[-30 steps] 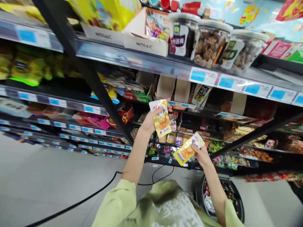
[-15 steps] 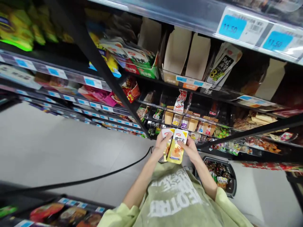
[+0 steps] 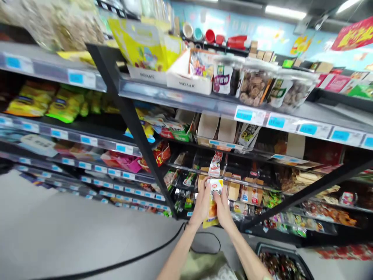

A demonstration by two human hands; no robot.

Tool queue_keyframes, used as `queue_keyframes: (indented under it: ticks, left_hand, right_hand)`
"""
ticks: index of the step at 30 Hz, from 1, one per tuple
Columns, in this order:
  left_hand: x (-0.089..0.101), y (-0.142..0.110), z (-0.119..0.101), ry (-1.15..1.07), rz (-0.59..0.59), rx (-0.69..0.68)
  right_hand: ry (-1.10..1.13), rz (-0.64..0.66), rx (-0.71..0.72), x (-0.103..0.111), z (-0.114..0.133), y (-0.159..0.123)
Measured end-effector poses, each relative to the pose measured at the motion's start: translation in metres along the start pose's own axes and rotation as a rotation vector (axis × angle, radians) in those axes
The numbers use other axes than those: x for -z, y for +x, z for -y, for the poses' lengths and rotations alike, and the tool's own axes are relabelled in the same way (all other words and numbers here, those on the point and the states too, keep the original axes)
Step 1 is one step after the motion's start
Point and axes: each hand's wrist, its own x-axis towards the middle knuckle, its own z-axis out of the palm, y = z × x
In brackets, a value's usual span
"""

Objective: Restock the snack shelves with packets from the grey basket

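My left hand [image 3: 202, 203] and my right hand [image 3: 223, 206] are both closed on snack pouches held upright in front of the lower shelves. The front pouch [image 3: 213, 211] has a white top with dark lettering and a yellow-gold lower part. A yellow corner below it seems to belong to a second pouch, mostly hidden behind the front one and my fingers. Just above my hands, a white and red packet [image 3: 216, 164] stands on a shelf. Open cardboard boxes [image 3: 234, 190] sit close by on the shelf behind the pouches.
A dark shopping basket [image 3: 303, 261] full of packaged goods stands on the floor at lower right. A black cord [image 3: 140, 254] curves across the floor. Slanted black shelf posts [image 3: 136, 132] frame the shelves, and bagged snacks [image 3: 68, 102] fill the left side.
My view has tilted up, bringing the top shelf and far wall into sight. My hands have reached forward toward the shelf, and the two pouches that were side by side now overlap.
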Motion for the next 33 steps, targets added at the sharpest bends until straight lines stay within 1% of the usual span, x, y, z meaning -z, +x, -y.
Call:
queue_keyframes:
  ticks: [4, 7, 9, 12, 14, 15, 16, 17, 19, 21, 22, 23, 24, 26, 30, 31, 33]
  left_hand:
    - [0.000, 0.021, -0.031, 0.061, 0.029, -0.158]
    - [0.001, 0.033, -0.062, 0.135, 0.047, -0.332]
    - [0.003, 0.045, -0.081, 0.197, 0.006, -0.462]
    - [0.009, 0.073, -0.105, 0.286, -0.064, -0.682]
    - [0.012, 0.096, -0.118, 0.334, -0.054, -0.865]
    - [0.012, 0.108, -0.124, 0.351, -0.035, -0.963]
    - [0.013, 0.119, -0.131, 0.362, -0.020, -1.054]
    - [0.012, 0.129, -0.138, 0.369, -0.016, -1.128]
    - [0.011, 0.144, -0.152, 0.380, -0.021, -1.231]
    - [0.010, 0.153, -0.163, 0.390, -0.007, -1.288]
    - [0.011, 0.157, -0.167, 0.395, 0.004, -1.304]
    - [0.012, 0.160, -0.169, 0.401, 0.006, -1.304]
    - [0.014, 0.164, -0.169, 0.412, -0.005, -1.284]
    - [0.020, 0.174, -0.167, 0.451, -0.064, -1.179]
    - [0.032, 0.201, -0.164, 0.598, -0.142, -0.872]
    - [0.034, 0.206, -0.167, 0.655, -0.160, -0.831]
    - [0.038, 0.213, -0.173, 0.763, -0.184, -0.809]
  right_hand:
    - [-0.052, 0.027, 0.126, -0.001, 0.033, 0.029]
    - [-0.038, 0.085, 0.187, 0.003, 0.065, 0.045]
    - [-0.041, 0.146, 0.259, 0.008, 0.089, 0.056]
    - [-0.140, 0.290, 0.424, 0.018, 0.127, 0.077]
    - [-0.235, 0.379, 0.519, 0.024, 0.150, 0.096]
    - [-0.267, 0.400, 0.556, 0.026, 0.160, 0.106]
    - [-0.288, 0.399, 0.595, 0.027, 0.167, 0.117]
    - [-0.297, 0.368, 0.650, 0.027, 0.172, 0.129]
    - [-0.297, 0.245, 0.807, 0.026, 0.177, 0.152]
    - [-0.301, 0.121, 0.970, 0.024, 0.176, 0.175]
    - [-0.309, 0.084, 1.022, 0.023, 0.174, 0.187]
    - [-0.318, 0.061, 1.043, 0.021, 0.171, 0.198]
    - [-0.331, 0.046, 1.034, 0.019, 0.169, 0.209]
    - [-0.356, 0.014, 0.954, 0.013, 0.166, 0.230]
    - [-0.385, -0.033, 0.764, 0.000, 0.168, 0.257]
    - [-0.376, -0.051, 0.730, -0.003, 0.169, 0.261]
    - [-0.340, -0.092, 0.677, -0.009, 0.169, 0.265]
